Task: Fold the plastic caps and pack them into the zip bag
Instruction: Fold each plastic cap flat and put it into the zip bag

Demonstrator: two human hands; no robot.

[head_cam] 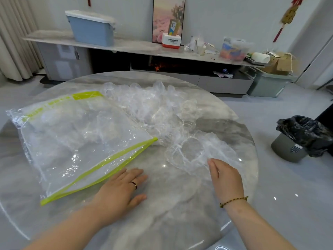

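Our round grey marble desk (180,204) carries a large clear plastic zip bag (75,141) with lime-green edging, lying flat, with what looks like crumpled plastic inside. Just behind and to the right of the bag we see a heap of clear frilled plastic caps (153,105), with one spread cap (198,150) near the bag's green corner. Our left hand (120,188) lies flat and released beside the bag's green mouth. Our right hand (225,179), fingers straight, rests on that cap's edge.
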